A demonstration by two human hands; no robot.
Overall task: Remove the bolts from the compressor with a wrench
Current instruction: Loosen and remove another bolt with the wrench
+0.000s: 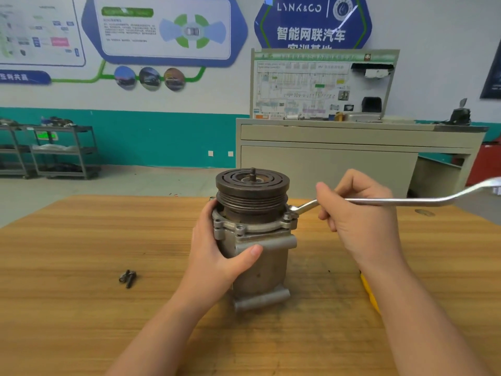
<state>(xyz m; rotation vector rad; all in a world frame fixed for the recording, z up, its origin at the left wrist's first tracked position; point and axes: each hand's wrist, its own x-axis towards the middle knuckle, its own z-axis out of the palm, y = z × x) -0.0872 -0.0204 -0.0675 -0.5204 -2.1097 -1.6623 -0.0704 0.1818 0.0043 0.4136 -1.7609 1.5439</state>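
A grey metal compressor (267,270) stands upright on the wooden table (81,240), its dark grooved pulley (252,191) on top. My left hand (217,251) grips the housing from the left, thumb across the front. My right hand (357,213) holds the shaft of a long silver wrench (406,201). The wrench's ring end sits on a bolt (291,211) at the right side of the flange. Two loose dark bolts (128,278) lie on the table to the left.
A yellow-handled tool (370,294) lies on the table, partly hidden under my right forearm. Beyond the table stand a beige cabinet (339,158) with a training board and, at far left, metal shelf carts (62,150).
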